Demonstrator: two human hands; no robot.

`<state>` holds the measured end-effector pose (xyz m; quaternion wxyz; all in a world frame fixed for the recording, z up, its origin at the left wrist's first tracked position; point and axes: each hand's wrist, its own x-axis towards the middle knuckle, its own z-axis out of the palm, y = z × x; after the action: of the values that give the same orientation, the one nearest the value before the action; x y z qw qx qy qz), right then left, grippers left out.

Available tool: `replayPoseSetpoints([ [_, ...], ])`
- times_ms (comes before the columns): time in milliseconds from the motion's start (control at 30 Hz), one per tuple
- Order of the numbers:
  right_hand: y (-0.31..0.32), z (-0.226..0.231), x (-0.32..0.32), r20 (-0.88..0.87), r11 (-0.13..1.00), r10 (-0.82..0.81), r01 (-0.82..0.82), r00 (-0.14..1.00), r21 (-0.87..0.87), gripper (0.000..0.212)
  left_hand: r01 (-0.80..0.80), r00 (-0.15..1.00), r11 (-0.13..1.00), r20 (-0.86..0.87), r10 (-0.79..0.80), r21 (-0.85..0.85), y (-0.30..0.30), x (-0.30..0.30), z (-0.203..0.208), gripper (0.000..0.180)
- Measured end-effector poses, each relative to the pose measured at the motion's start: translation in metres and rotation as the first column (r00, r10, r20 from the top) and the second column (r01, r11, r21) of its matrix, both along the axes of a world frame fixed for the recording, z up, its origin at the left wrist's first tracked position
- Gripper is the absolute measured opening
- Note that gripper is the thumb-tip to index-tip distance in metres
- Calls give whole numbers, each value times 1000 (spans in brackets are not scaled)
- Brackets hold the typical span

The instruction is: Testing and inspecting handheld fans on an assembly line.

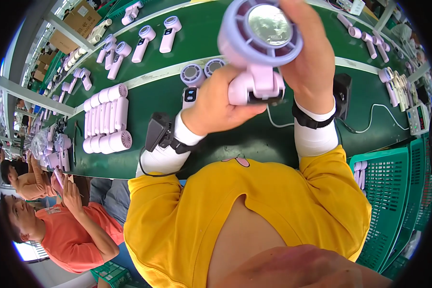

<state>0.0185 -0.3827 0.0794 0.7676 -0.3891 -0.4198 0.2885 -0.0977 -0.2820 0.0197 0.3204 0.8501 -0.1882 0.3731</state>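
Close in front of me I hold up a pink and lilac handheld fan (257, 84) with a round ringed head and a shiny silver centre disc. My left hand (213, 105) is closed round its handle below the hinge. My right hand (312, 57) grips the right rim of the fan head, its fingers partly hidden behind it. Just beyond my left hand, two more fans rest on the green table; the nearer-left fan (192, 74) shows a lit display on its handle. The other fan (214, 65) is mostly covered by my hand.
A block of pink fans (105, 117) lies at the left. More fans (168, 36) sit along the green belt beyond a pale rail. At right are a white cable (369, 126), a small meter box (417, 120) and green crates (381, 192). Co-workers (77, 230) sit at left.
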Motion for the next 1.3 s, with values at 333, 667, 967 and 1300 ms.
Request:
replayPoseSetpoints([
  [333, 53, -23, 36, 598, 570, -109, -443, 794, 692, 34, 71, 778, 222, -86, -623, -972, -13, -41, 50, 41],
  [667, -1, -4, -6, 839, 907, -404, 280, 366, 315, 18, 145, 667, 785, 645, 372, -603, -80, -96, 55, 36],
  [967, -10, 3, -12, 822, 944, -296, 283, 487, 172, 18, 254, 813, 834, 576, 91, -490, -64, -108, 50, 37],
  [1300, -15, 7, -24, 734, 984, -176, 115, 655, 134, 14, 208, 957, 334, 120, -264, -919, -22, -81, 66, 41],
])
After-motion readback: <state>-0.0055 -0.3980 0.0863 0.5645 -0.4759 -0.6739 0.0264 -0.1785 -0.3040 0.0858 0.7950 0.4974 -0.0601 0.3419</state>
